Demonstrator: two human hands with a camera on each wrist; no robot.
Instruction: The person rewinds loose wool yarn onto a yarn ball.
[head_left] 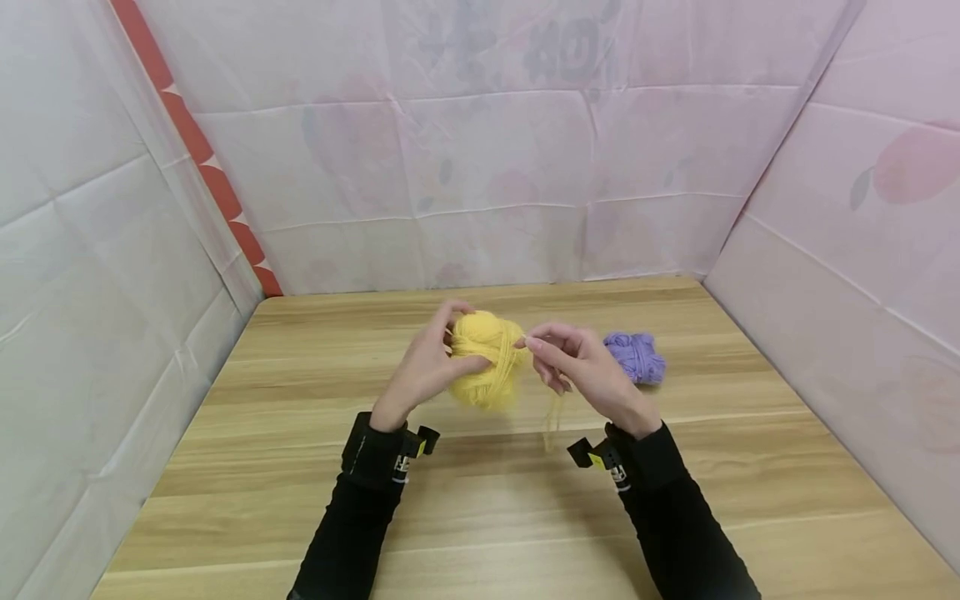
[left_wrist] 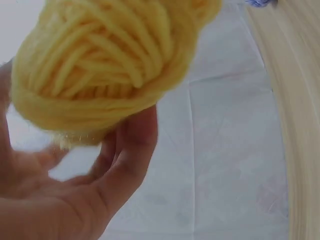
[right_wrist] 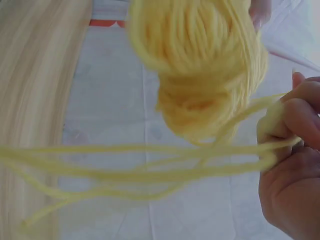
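Note:
A ball of yellow yarn is held up over the wooden table, in the grip of my left hand, whose thumb lies across its near side. Seen from the left wrist, the fingers curl under the yarn ball. To its right, my right hand pinches a strand drawn from the ball. Several loose yellow strands hang below that hand. In the right wrist view those strands run from the curled fingers of the right hand, slightly blurred.
A bundle of purple yarn lies on the wooden table, just beyond the right hand. Pale fabric sheets wall in the back and both sides. A red scalloped strip runs down the back left corner.

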